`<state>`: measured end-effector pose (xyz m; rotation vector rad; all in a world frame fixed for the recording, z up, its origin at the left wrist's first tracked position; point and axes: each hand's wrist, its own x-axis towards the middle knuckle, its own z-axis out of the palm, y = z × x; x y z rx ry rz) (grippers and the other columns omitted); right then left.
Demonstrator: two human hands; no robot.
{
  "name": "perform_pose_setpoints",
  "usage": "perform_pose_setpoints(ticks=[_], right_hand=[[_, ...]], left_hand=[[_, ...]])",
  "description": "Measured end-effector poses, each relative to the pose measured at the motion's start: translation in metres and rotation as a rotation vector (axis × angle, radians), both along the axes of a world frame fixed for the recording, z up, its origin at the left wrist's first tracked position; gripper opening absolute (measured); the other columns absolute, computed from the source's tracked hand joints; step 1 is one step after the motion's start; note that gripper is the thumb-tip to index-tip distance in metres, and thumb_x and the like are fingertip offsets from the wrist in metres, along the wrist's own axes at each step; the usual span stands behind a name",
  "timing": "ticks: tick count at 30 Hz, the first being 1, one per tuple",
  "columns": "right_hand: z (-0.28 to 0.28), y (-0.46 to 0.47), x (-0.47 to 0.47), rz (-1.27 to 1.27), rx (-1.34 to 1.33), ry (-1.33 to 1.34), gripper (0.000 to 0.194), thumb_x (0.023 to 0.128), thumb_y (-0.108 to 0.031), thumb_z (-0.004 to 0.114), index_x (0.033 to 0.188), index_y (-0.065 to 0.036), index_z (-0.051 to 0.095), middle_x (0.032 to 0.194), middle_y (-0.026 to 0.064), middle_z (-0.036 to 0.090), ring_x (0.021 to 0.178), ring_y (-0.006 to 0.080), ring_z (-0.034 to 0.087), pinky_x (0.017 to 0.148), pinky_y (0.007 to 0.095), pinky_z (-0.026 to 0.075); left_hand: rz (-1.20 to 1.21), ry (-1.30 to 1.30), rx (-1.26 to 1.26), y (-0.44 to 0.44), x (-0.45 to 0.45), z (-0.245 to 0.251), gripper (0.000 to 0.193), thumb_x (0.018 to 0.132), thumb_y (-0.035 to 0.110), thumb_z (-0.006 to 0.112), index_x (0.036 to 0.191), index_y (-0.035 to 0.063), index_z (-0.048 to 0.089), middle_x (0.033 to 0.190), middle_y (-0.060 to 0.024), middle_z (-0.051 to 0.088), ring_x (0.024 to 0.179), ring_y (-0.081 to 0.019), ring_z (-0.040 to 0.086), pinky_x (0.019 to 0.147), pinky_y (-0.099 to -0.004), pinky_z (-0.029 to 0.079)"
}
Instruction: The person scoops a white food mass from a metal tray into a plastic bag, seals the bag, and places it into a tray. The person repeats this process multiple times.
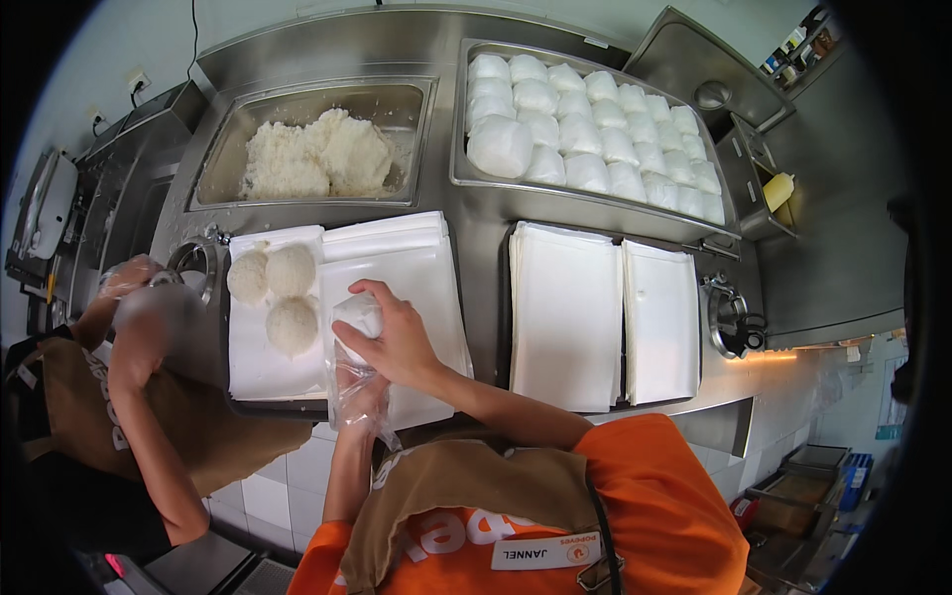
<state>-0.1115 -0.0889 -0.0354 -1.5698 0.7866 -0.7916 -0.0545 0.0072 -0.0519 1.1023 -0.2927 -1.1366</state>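
A paper-wrapped white ball (358,316) sits between my two hands over a stack of white paper sheets (428,297). My left hand (361,394), inside a clear plastic glove, supports it from below. My bare right hand (390,335) curls over its top and side. Just to the left, three rice balls (290,325) rest on white paper. Beyond them a steel pan (425,141) holds a heap of cooked rice (320,156). A large steel tray (465,175) at the upper right holds several rows of wrapped white balls (580,134).
At the left stands a co-worker in a brown apron (82,401), hands near a round steel container (195,264). Two more paper stacks (565,320) lie on a dark tray to the right. A yellow squeeze bottle (779,192) lies in a steel holder beyond.
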Motion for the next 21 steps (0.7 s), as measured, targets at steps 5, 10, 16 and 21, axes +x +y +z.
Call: perform_pose_setpoints(ticks=[5,10,16,21], right_hand=[[0.002,-0.016,-0.01,-0.086,0.045,0.054,0.056,0.078,-0.032,0.071,0.121,-0.005,0.049,0.114,0.0127,0.052,0.099,0.0312,0.053,0.09,0.0401,0.041],[0.006,-0.059,-0.035,0.023,-0.177,-0.11,0.052,0.076,-0.022,0.072,0.12,-0.003,0.052,0.113,0.0134,0.056,0.098,0.0286,0.057,0.086,0.0338,0.047],[0.032,-0.081,-0.054,-0.01,-0.24,0.144,0.026,0.073,-0.018,0.072,0.091,-0.001,0.066,0.084,0.0131,0.066,0.071,0.025,0.064,0.069,0.0317,0.05],[0.054,-0.09,-0.058,-0.251,-0.451,0.025,0.021,0.073,-0.018,0.071,0.085,-0.001,0.067,0.078,0.0142,0.067,0.066,0.0246,0.064,0.065,0.0317,0.05]], left_hand=[[0.036,0.073,-0.097,-0.034,-0.011,0.009,0.078,0.074,-0.01,0.066,0.139,0.0113,0.028,0.131,-0.0106,0.044,0.123,-0.0227,0.046,0.101,-0.0339,0.041],[-0.164,-0.247,-0.014,-0.062,-0.016,0.015,0.075,0.077,-0.005,0.066,0.139,0.0028,0.024,0.117,-0.0115,0.052,0.106,-0.019,0.055,0.088,-0.0306,0.046],[-0.383,-0.316,0.065,-0.084,-0.02,0.035,0.078,0.076,0.004,0.071,0.136,-0.0033,0.022,0.109,-0.0104,0.056,0.1,-0.0157,0.057,0.083,-0.0286,0.047],[-0.385,0.012,0.034,-0.111,-0.028,0.063,0.097,0.069,-0.004,0.071,0.143,0.008,0.009,0.126,-0.0106,0.044,0.114,-0.0174,0.048,0.092,-0.0302,0.043]])
